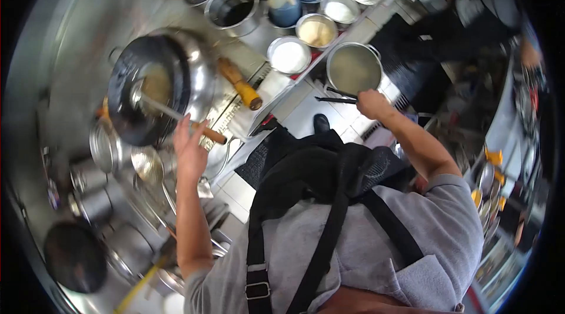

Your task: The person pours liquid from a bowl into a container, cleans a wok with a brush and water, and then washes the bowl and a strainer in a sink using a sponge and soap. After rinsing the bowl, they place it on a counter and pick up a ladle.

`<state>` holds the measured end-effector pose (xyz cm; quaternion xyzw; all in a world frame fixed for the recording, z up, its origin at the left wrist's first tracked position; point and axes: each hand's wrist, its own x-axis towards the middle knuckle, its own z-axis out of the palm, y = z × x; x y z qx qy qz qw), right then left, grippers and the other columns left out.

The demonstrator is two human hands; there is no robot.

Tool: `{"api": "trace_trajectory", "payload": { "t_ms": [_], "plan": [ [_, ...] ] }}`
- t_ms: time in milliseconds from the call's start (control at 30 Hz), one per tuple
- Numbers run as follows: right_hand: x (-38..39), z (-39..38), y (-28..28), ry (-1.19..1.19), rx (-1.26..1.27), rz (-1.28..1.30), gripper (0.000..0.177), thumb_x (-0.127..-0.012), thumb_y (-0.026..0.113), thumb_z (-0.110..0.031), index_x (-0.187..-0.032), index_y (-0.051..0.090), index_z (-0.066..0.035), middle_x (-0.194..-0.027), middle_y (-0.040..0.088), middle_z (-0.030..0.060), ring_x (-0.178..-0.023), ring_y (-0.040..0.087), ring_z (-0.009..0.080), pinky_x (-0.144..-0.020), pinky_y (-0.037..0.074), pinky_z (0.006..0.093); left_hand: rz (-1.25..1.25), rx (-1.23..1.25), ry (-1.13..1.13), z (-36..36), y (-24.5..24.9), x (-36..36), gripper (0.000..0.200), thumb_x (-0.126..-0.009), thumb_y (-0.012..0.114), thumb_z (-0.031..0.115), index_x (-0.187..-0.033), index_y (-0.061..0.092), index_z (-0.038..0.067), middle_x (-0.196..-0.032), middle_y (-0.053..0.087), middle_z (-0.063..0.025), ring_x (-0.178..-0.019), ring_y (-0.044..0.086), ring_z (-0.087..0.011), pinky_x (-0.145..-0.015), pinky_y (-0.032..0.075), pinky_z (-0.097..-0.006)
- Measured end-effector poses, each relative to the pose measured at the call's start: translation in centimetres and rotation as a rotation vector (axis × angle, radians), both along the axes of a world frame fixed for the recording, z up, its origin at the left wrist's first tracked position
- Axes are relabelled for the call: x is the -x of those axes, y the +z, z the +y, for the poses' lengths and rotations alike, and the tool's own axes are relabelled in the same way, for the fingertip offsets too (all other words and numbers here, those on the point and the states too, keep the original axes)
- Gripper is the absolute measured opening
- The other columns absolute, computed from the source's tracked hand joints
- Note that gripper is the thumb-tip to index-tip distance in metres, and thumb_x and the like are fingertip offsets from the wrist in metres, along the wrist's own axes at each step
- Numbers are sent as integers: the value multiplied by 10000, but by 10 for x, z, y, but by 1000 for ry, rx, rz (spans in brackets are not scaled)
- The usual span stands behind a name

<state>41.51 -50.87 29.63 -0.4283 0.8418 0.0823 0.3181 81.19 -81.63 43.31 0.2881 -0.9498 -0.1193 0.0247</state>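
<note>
My left hand is at the wooden handle of a ladle, its fingers loosely around it. The ladle's bowl lies inside a dark wok, beside a pale yellowish content. My right hand is closed on a pair of black tongs, whose two arms point left and stand apart. Just beyond them is a metal pot of cloudy liquid, overlapped by the upper arm of the tongs.
Bowls of white seasoning, dark sauce pots and capped bottles crowd the counter. A yellow-handled brush-like tool lies beside the wok. Left are a perforated skimmer and a dark pan. A person in dark clothing stands at upper right.
</note>
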Motion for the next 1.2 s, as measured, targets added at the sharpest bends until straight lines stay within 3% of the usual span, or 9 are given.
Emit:
{"api": "trace_trajectory", "payload": {
  "t_ms": [67,200,333,467,667,767,933,1067,1200],
  "plan": [
    [-2,-33,-37,100,37,0,274,-863,512,-164,-966,707,-2,-963,696,252,-930,687,410,-836,549,484,-162,36,104,4,-21,3,634,-700,540,-71,-1260,646,207,-1491,399,-119,-1413,311,-378,-1132,209,-626],
    [-6,-94,-74,317,-14,-54,354,-921,555,-296,-1016,682,20,-1097,669,245,-1052,651,383,-899,514,508,-144,117,165,3,-42,2,364,-761,611,6,-1084,649,168,-1393,502,-51,-1403,360,-310,-1150,181,-648],
    [-40,-148,0,588,11,-90,426,-923,568,-383,-1053,674,8,-1093,666,252,-1048,645,400,-904,511,496,160,212,193,-14,18,-17,394,-702,639,-82,-1027,596,135,-1257,593,-43,-1366,424,-291,-1151,216,-601],
    [-112,-229,58,751,101,-208,530,-917,575,-460,-1205,587,-15,-1065,657,290,-1047,633,425,-915,503,487,934,15,316,-70,81,-74,198,-862,650,-18,-1017,567,71,-1112,658,-112,-1260,537,-297,-1096,369,-459],
    [-182,-313,15,443,108,60,875,-820,684,-485,-1436,297,0,-1134,632,300,-1009,664,397,-806,561,515,1711,-55,558,-159,91,-172,130,-916,634,24,-911,504,37,-843,640,-135,-824,666,-223,-820,540,-379],
    [-176,-317,3,-12,28,-271,890,-832,663,-372,-1499,200,-9,-1232,585,283,-933,688,380,-523,596,441,1954,-174,453,-182,89,-191,212,-925,632,64,-848,435,70,-644,487,-41,-558,483,-144,-623,510,-342],
    [-146,-313,39,-5,173,-273,828,-864,652,-345,-1500,231,-24,-1252,587,254,-920,691,359,-499,595,412,1977,-290,486,-212,88,-217,203,-926,629,60,-869,439,104,-624,471,-37,-544,482,-171,-592,477,-383],
    [-202,-340,80,98,80,-265,738,-921,620,-435,-1483,306,-75,-1177,635,223,-861,695,297,-551,591,361,1765,-233,364,-197,87,-211,181,-922,646,70,-848,481,61,-666,572,-61,-569,558,-136,-533,468,-272],
    [-265,-367,141,-28,23,-1351,517,-1006,458,-494,-1334,503,-97,-1138,659,128,-943,684,276,-646,590,382,1225,-39,123,-124,90,-154,273,-670,821,121,-824,597,93,-771,595,-91,-744,607,-259,-690,476,-361]
  ]
}}
